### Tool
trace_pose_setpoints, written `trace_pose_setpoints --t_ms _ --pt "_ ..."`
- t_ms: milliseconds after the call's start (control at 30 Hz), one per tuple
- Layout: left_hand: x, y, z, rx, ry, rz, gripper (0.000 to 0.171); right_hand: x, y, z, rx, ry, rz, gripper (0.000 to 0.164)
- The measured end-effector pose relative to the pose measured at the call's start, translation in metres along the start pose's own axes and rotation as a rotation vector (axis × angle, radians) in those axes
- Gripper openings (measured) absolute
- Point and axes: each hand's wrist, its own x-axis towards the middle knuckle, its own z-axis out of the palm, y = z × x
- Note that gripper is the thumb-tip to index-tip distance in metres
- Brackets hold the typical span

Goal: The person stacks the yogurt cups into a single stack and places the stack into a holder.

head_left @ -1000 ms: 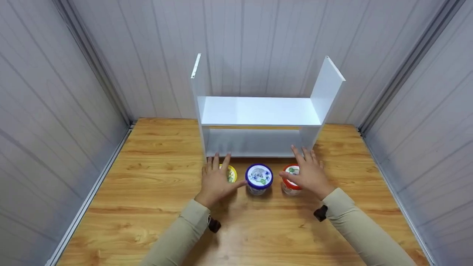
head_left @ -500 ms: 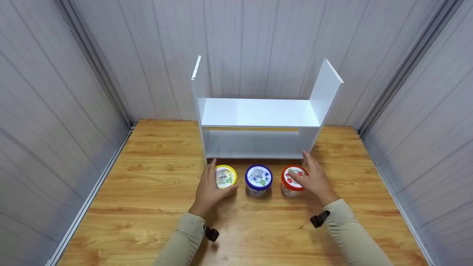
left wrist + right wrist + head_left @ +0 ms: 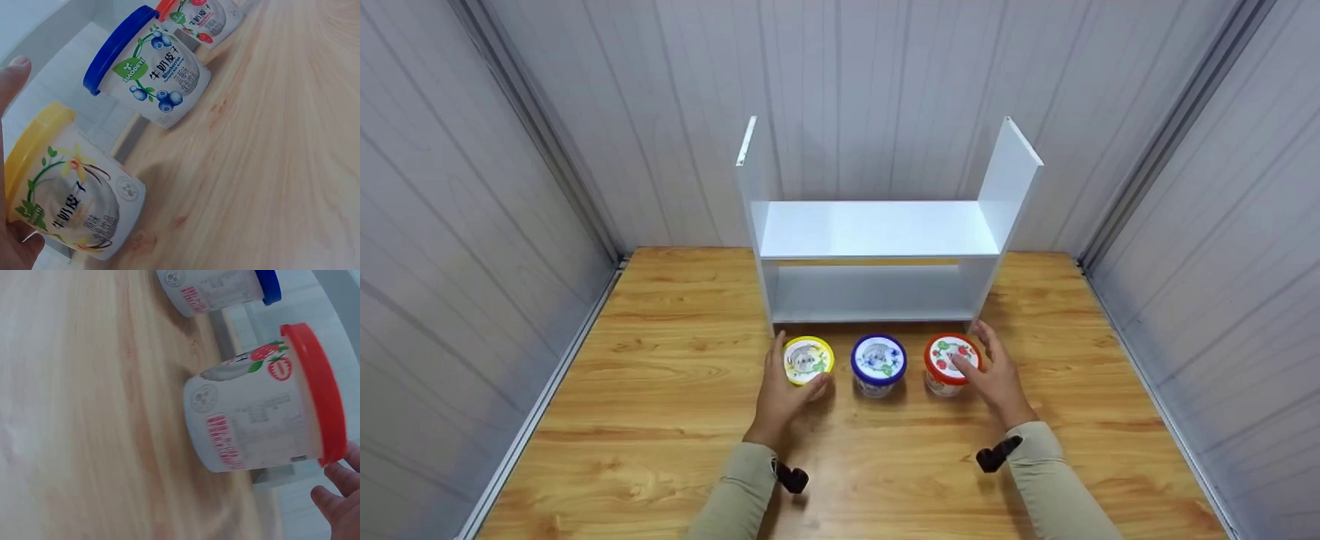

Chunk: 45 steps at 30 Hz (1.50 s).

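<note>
Three lidded paper dairy cups stand upright in a row on the wooden table. My left hand (image 3: 782, 394) is around the yellow-lidded cup (image 3: 808, 360), its thumb by the near rim and its fingers along the left side. Fingers show behind that cup (image 3: 79, 197) in the left wrist view. The blue-lidded cup (image 3: 878, 361) is in the middle, untouched. At the red-lidded cup (image 3: 951, 360), my right hand (image 3: 999, 382) has its thumb over the lid and its fingers extended on the right. Whether either hand firmly touches its cup is hard to tell.
Right behind the cups stands a white two-tier shelf (image 3: 877, 229) with tall side panels. The wooden table (image 3: 675, 420) reaches to panelled walls (image 3: 840, 90) at the back and both sides. A dark wrist camera (image 3: 791, 477) hangs under the left sleeve.
Both hands have drawn back from spread positions over the outer cups to their outer sides, with fingers closer in. The lids now show more. The head view has shifted slightly.
</note>
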Motion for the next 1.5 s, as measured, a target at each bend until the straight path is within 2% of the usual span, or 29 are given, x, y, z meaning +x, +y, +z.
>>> trace_pose_setpoints --t_ms 133,233,367,500,533,667,767,900,967,1100,1200,1500 --pt "-0.001 -0.007 0.003 -0.050 0.004 -0.033 0.110 -0.002 0.010 0.005 0.072 0.024 0.004 0.085" --pt "-0.001 -0.012 0.005 -0.107 0.011 -0.038 0.103 -0.002 0.017 0.010 0.166 0.057 0.021 0.080" --pt "-0.003 -0.018 0.009 -0.255 0.010 -0.076 0.084 -0.003 0.024 0.017 0.265 0.103 0.070 0.072" --pt "-0.003 -0.024 0.013 -0.374 0.013 -0.101 0.070 -0.005 0.031 0.023 0.315 0.136 0.090 0.067" --pt "-0.002 -0.025 0.013 -0.387 0.014 -0.099 0.068 -0.005 0.032 0.024 0.325 0.141 0.089 0.066" --pt "-0.001 -0.028 0.014 -0.348 0.020 -0.090 0.065 -0.007 0.035 0.030 0.477 0.140 0.087 0.066" --pt "-0.001 -0.023 0.012 -0.319 0.024 -0.085 0.061 -0.008 0.037 0.035 0.545 0.143 0.085 0.067" --pt "-0.003 -0.025 0.012 -0.348 0.029 -0.074 0.056 -0.009 0.042 0.039 0.509 0.158 0.085 0.069" --pt "-0.004 -0.032 0.015 -0.344 0.035 -0.059 0.055 -0.010 0.045 0.040 0.492 0.160 0.102 0.070" --pt "-0.007 -0.035 0.017 -0.323 0.044 -0.038 0.054 -0.011 0.049 0.039 0.368 0.176 0.132 0.067" --pt "-0.007 -0.036 0.018 -0.311 0.048 -0.043 0.053 -0.011 0.051 0.039 0.314 0.187 0.130 0.066" --pt "-0.009 -0.038 0.016 -0.309 0.040 -0.060 0.053 -0.010 0.055 0.043 0.320 0.245 0.080 0.064"
